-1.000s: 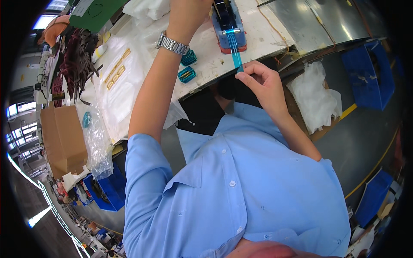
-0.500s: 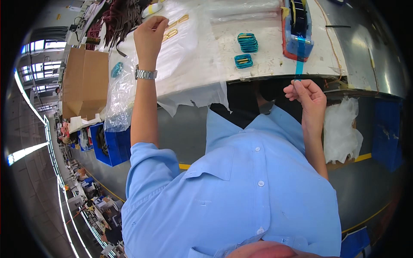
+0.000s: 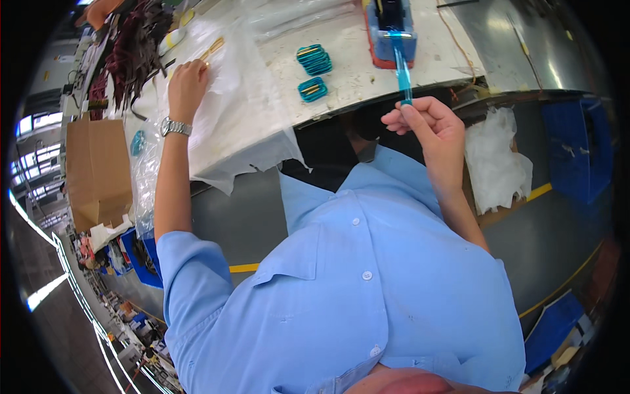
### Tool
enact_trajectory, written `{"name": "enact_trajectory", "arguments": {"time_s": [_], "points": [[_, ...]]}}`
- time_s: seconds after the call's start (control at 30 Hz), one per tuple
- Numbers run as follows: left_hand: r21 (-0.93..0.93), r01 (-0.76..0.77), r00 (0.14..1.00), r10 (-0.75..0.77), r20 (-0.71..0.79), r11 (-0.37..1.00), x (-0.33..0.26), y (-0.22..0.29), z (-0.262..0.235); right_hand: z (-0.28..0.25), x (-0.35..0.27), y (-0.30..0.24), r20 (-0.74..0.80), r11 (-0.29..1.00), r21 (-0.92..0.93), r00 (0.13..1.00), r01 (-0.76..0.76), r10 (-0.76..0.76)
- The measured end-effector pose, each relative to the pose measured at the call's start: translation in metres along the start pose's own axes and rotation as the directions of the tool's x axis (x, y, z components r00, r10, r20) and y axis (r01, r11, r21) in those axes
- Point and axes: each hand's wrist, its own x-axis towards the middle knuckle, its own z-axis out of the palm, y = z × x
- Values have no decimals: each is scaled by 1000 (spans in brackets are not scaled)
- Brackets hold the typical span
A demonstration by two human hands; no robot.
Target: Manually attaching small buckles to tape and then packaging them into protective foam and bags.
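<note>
My left hand (image 3: 189, 87) is over the white sheet, its fingertips closed on a gold metal buckle that they mostly hide. Just beyond lies another slim gold buckle (image 3: 214, 48). Between thumb and fingers, my right hand (image 3: 430, 123) pinches the end of a clear blue tape strip (image 3: 403, 75). That strip runs taut past the table edge from a blue and red tape dispenser (image 3: 392, 47). Midway between my hands sit a stack of teal-wrapped gold pieces (image 3: 314, 59) and a lower teal-wrapped bundle (image 3: 312, 89).
Dark red strips (image 3: 134, 56) are heaped at the far left, near a white bottle (image 3: 172, 41). Clear plastic film (image 3: 146, 180) hangs beside an open cardboard box (image 3: 98, 171). Blue bins (image 3: 577, 151) and a white plastic bag (image 3: 499, 161) stand low at the right.
My left hand has come down onto the sheet at the nearer gold buckle. My right hand still pinches the tape, with a longer strip showing. The whole view has shifted.
</note>
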Motion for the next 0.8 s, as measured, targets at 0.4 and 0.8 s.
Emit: {"name": "enact_trajectory", "arguments": {"time_s": [0.4, 0.8], "points": [[-878, 446, 889, -31, 457, -173, -2, 229, -109, -6, 1, 2, 78, 1000, 12, 997, 5, -6], [-814, 543, 839, 166, 517, -208, 7, 320, -94, -4, -6, 3, 41, 1000, 30, 999, 1, -2]]}}
